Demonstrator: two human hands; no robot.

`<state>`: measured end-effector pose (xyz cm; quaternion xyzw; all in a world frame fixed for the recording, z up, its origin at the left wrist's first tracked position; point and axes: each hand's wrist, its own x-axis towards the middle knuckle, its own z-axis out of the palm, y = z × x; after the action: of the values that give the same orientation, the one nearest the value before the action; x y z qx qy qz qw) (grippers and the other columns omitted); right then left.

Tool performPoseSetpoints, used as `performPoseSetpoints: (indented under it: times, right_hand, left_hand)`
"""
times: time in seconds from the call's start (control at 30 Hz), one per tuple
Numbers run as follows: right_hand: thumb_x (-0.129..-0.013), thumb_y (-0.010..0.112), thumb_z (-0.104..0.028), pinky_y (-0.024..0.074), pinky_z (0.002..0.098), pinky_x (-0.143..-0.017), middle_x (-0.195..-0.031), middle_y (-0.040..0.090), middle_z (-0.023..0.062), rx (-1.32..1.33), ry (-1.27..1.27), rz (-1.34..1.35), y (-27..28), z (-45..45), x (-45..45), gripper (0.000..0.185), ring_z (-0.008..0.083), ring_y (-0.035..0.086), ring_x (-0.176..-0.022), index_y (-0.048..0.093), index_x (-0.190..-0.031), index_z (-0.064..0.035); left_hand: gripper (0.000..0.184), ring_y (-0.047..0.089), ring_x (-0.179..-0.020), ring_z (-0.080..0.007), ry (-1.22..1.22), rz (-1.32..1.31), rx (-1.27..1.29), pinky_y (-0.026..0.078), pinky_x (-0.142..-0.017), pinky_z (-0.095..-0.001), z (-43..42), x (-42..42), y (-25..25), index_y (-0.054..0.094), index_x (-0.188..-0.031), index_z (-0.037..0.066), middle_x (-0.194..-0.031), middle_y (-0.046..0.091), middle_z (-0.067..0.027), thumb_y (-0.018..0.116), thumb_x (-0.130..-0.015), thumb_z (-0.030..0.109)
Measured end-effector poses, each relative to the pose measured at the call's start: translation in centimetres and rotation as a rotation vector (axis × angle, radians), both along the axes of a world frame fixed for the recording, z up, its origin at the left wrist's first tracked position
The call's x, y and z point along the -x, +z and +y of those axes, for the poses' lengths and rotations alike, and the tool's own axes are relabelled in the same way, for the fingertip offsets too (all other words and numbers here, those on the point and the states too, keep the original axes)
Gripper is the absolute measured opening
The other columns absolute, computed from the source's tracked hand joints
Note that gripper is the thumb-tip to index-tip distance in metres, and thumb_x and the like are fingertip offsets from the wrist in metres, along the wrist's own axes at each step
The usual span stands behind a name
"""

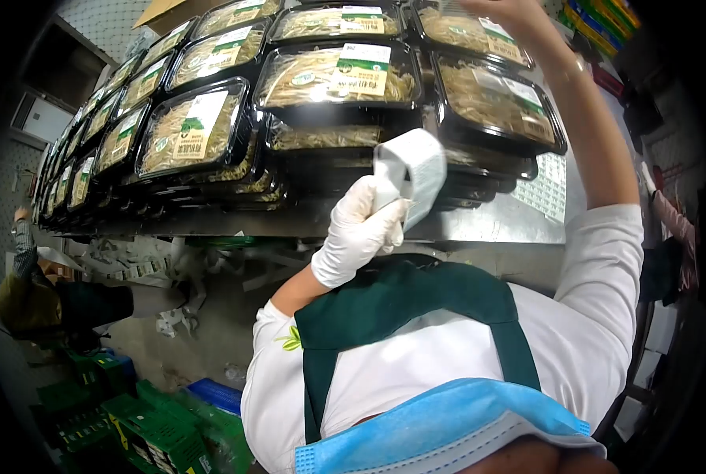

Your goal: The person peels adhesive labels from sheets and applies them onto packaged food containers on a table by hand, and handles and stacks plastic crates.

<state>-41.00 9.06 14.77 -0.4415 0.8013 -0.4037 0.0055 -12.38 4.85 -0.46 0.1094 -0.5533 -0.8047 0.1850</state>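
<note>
My left hand (362,225), in a white glove, is closed on a looped strip of white labels (426,170) in front of my chest. Bare-skinned, my right hand (511,9) reaches over a black tray of sprouts (467,33) at the top right; the frame edge cuts off part of its fingers, so its grip is unclear. Nearest my left hand is another clear-wrapped sprout tray (337,75) with a green and cream label. Beside it, at right, lies a similar tray (499,103); to the left sits one more labelled tray (195,130).
Stacked sprout trays cover much of the metal table (503,225). Green crates (155,430) stand on the floor at lower left, near discarded backing strips (179,316). A person (45,304) is at the far left; a pink sleeve (673,221) shows at right.
</note>
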Motion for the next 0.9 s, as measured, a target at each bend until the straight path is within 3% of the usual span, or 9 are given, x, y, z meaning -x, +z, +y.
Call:
performPoseSetpoints:
  times: [0.17,0.2,0.33,0.4,0.47,0.53,0.6,0.7,0.9]
  right_hand:
    - [-0.071,0.064,-0.021,0.0458,0.0316,-0.060,-0.067,0.062,0.0125,-0.164,-0.084,0.306,-4.2,-3.5,7.6,0.020,0.0208,0.059,-0.063,0.062,-0.073,-0.0009]
    - [-0.072,0.062,-0.022,0.0460,0.0360,-0.065,-0.074,0.062,0.0153,-0.234,-0.073,0.477,-4.8,-3.5,7.0,0.022,0.0277,0.060,-0.070,0.061,-0.079,-0.0014]
    - [-0.076,0.057,-0.026,0.0462,0.0386,-0.070,-0.085,0.061,0.0199,-0.374,-0.174,0.781,-4.0,-2.2,6.3,0.033,0.0330,0.058,-0.078,0.056,-0.097,-0.0005]
    - [-0.081,0.053,-0.025,0.0453,0.0381,-0.074,-0.092,0.059,0.0204,-0.261,-0.128,0.450,-2.3,-1.7,6.0,0.032,0.0322,0.057,-0.086,0.055,-0.101,0.0001]
    - [-0.081,0.053,-0.023,0.0447,0.0371,-0.075,-0.096,0.057,0.0204,-0.081,-0.051,0.651,-3.7,-1.3,8.1,0.030,0.0300,0.056,-0.090,0.055,-0.101,0.0003]
    - [-0.081,0.054,-0.022,0.0441,0.0354,-0.076,-0.100,0.056,0.0211,-0.163,0.040,0.502,-4.2,-1.4,7.0,0.032,0.0286,0.054,-0.094,0.054,-0.104,0.0002]
    - [-0.079,0.056,-0.021,0.0453,0.0331,-0.072,-0.094,0.060,0.0187,-0.116,0.044,0.683,-4.3,-2.0,7.0,0.028,0.0257,0.057,-0.087,0.058,-0.098,-0.0005]
    - [-0.072,0.063,-0.028,0.0467,0.0340,-0.063,-0.069,0.063,0.0126,-0.220,0.087,0.475,-2.9,-3.0,5.8,0.025,0.0240,0.060,-0.065,0.064,-0.071,-0.0026]
    - [-0.066,0.065,-0.035,0.0470,0.0344,-0.064,-0.070,0.064,0.0118,-0.539,-0.010,0.600,-2.3,-4.7,5.5,0.030,0.0242,0.061,-0.066,0.065,-0.071,-0.0060]
  left_hand:
    - [0.006,0.048,-0.060,-0.0023,0.233,-0.104,0.239,0.039,-0.054,-0.0174,-2.2,-0.5,-0.5,0.057,-0.082,0.007,-0.069,0.056,0.0029,0.061,-0.079,0.003]
    - [0.018,0.053,-0.081,-0.0074,0.191,-0.118,0.224,0.044,-0.073,-0.0237,-2.8,-1.0,-0.9,0.059,-0.096,0.005,-0.089,0.058,0.0001,0.062,-0.078,0.002]
    - [0.016,0.054,-0.080,-0.0125,0.250,-0.150,0.401,0.044,-0.072,-0.0256,-3.4,-1.6,-1.5,0.061,-0.090,0.003,-0.086,0.056,-0.0035,0.064,-0.074,0.001]
    - [0.014,0.053,-0.080,-0.0159,0.271,-0.072,0.538,0.044,-0.072,-0.0273,-3.6,-1.8,-1.5,0.061,-0.086,0.003,-0.085,0.055,-0.0058,0.065,-0.072,0.001]
    - [0.013,0.052,-0.081,-0.0169,0.268,-0.110,0.498,0.043,-0.072,-0.0275,-3.7,-2.4,-1.7,0.061,-0.083,0.003,-0.087,0.054,-0.0066,0.066,-0.071,0.001]
    - [0.012,0.052,-0.082,-0.0171,0.268,-0.122,0.443,0.043,-0.072,-0.0273,-3.7,-2.7,-1.8,0.060,-0.082,0.003,-0.088,0.053,-0.0068,0.066,-0.071,0.000]
    - [0.012,0.052,-0.082,-0.0172,0.268,-0.118,0.431,0.042,-0.072,-0.0272,-3.8,-2.9,-2.1,0.060,-0.081,0.003,-0.088,0.053,-0.0069,0.066,-0.071,0.000]
    - [0.011,0.051,-0.081,-0.0171,0.250,-0.067,0.562,0.042,-0.072,-0.0271,-4.0,-3.4,-2.7,0.059,-0.081,0.002,-0.087,0.053,-0.0068,0.065,-0.072,-0.001]
    - [0.011,0.051,-0.082,-0.0159,0.257,-0.103,0.442,0.042,-0.072,-0.0258,-3.6,-5.0,-3.3,0.059,-0.083,0.001,-0.088,0.052,-0.0065,0.065,-0.073,0.000]
